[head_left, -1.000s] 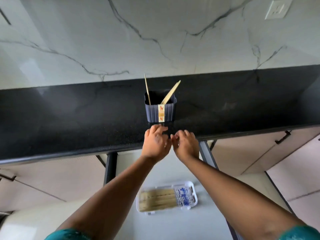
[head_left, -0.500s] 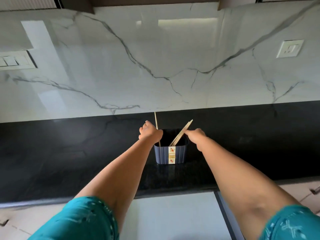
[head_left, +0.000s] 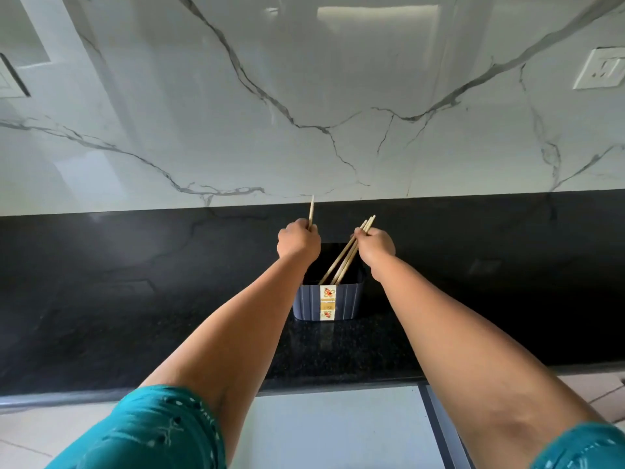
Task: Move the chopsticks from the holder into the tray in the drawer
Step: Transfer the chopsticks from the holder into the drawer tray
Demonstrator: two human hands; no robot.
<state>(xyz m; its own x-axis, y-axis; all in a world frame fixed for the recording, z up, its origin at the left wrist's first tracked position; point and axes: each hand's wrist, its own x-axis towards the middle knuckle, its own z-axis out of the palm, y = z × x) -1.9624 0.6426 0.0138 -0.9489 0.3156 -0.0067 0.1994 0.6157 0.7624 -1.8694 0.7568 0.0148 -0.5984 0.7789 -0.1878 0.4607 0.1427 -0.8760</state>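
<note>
Gripping a single chopstick (head_left: pixel 311 211) near its top, the left hand (head_left: pixel 298 243) is curled tightly around it above the left rim of the dark blue holder (head_left: pixel 345 301). Just to its right, the right hand (head_left: pixel 375 245) pinches a bundle of chopsticks (head_left: pixel 341 262), which slant down from its fingers into the holder below both hands. The holder stands on the black counter (head_left: pixel 135 299), in front of the marble wall (head_left: pixel 304 96).
</note>
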